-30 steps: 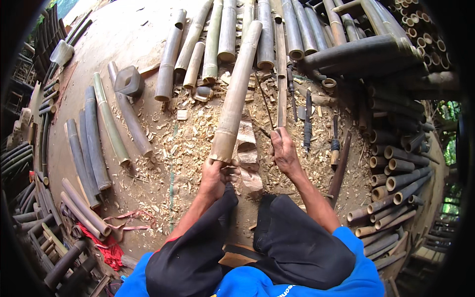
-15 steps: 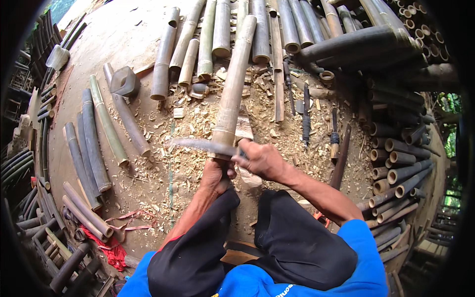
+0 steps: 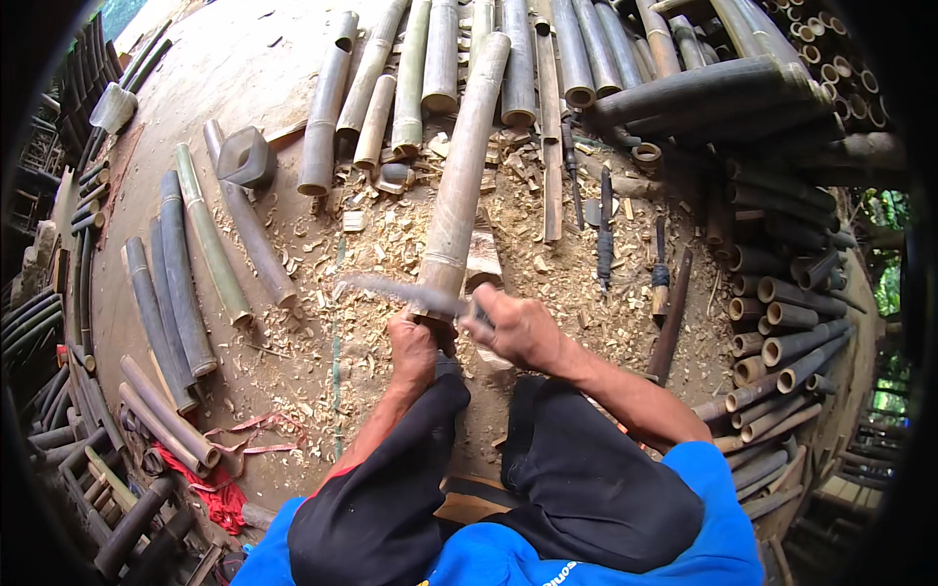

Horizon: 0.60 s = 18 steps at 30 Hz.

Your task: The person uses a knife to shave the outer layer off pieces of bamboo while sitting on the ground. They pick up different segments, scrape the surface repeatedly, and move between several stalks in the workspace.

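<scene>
A long pale bamboo pole [image 3: 467, 176] slants away from between my knees, its near end just in front of them. My left hand [image 3: 414, 350] is closed round that near end, from the left and below. In my right hand [image 3: 524, 332], the fingers wrap the handle of a curved-bladed knife [image 3: 401, 290]. Its blade, smeared by motion, lies crosswise over the pole near the cut end and points left. Whether the edge touches the bamboo, I cannot tell. Beneath the pole stands a wooden block [image 3: 483, 256], partly hidden by it.
Pale wood chips [image 3: 381, 244] litter the floor. Several bamboo lengths lie left, including a green one [image 3: 213, 234], near a cut plastic container [image 3: 246, 159]. More poles [image 3: 518, 68] lie ahead, stacked bamboo [image 3: 787, 313] at right. A dark-handled tool [image 3: 605, 234] rests right of the pole.
My right hand has come slightly nearer to me, and the knife blade now tilts more down toward the right. My left hand has shifted a little left at the pole's end.
</scene>
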### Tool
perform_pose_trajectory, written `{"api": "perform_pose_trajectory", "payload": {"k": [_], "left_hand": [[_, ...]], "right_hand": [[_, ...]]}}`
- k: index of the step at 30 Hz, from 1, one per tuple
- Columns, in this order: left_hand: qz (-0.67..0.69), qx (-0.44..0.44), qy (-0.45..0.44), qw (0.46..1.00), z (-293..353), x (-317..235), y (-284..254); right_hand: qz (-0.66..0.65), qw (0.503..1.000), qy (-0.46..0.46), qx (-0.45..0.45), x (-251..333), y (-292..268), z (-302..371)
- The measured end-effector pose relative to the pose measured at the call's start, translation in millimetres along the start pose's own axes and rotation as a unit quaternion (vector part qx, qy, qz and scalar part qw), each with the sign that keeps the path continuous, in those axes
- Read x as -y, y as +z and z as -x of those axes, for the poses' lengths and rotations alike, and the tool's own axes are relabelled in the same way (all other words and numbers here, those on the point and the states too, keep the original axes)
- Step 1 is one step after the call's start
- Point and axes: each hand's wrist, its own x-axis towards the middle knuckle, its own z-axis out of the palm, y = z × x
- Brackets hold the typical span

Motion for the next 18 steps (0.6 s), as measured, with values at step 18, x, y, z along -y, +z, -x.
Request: {"api": "perform_pose_trajectory", "payload": {"k": [18], "left_hand": [[-0.254,-0.089,0.178,0.947,5,-15,-9]], "right_hand": [[-0.011,0.979,0.2,0.03,-5,-26,-16]]}}
